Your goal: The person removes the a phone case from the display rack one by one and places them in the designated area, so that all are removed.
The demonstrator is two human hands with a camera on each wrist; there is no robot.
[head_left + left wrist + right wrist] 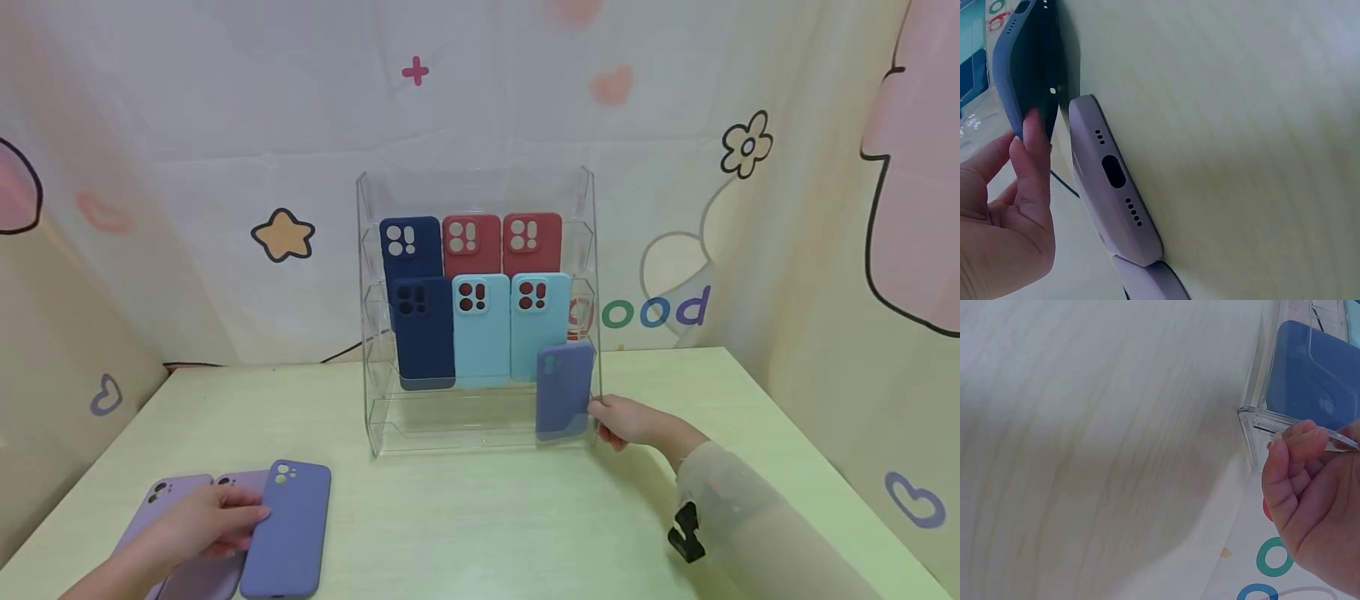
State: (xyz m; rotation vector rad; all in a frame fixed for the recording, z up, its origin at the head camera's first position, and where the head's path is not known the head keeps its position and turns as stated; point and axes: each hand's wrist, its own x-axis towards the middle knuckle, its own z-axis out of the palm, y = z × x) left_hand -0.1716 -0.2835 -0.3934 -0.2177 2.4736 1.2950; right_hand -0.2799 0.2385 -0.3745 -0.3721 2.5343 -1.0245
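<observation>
Your left hand (213,521) is pinching the held violet case (288,533) by one long edge, so it's tilted, and a weak grip there could drop it onto the lilac cases (167,500) beside it. Your right hand (626,421) looks like it's pinching the side of the clear rack (483,447); pull too hard and the rack could skid on the tabletop (450,533). Also, the racked violet case (562,392) leans at the bottom tier's right end, so a bump might slide it sideways.
</observation>
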